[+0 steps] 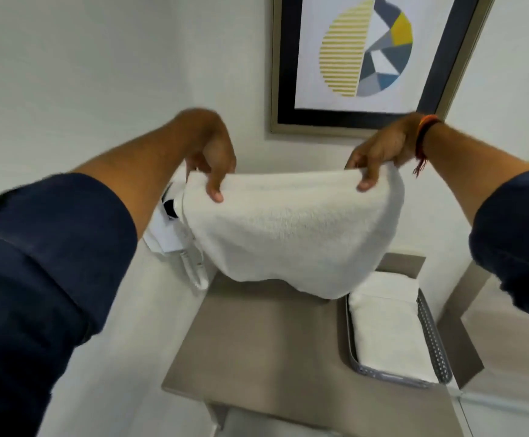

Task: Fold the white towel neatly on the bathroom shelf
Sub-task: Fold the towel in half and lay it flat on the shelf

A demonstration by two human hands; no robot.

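Note:
A white towel (pixel 291 234) hangs in the air above the taupe bathroom shelf (pixel 266 348). My left hand (pixel 211 152) pinches its upper left corner between thumb and fingers. My right hand (pixel 379 152) pinches the upper right corner the same way. The top edge is stretched almost level between the two hands. The towel's lower part sags in a rounded fold, and its lowest edge hovers just over the back of the shelf.
A grey perforated basket (pixel 430 339) with folded white towels (pixel 389 329) stands on the shelf's right side. A white wall-mounted hair dryer (pixel 174 228) with a coiled cord (pixel 193 269) hangs at the left wall. A framed picture (pixel 364 55) hangs behind.

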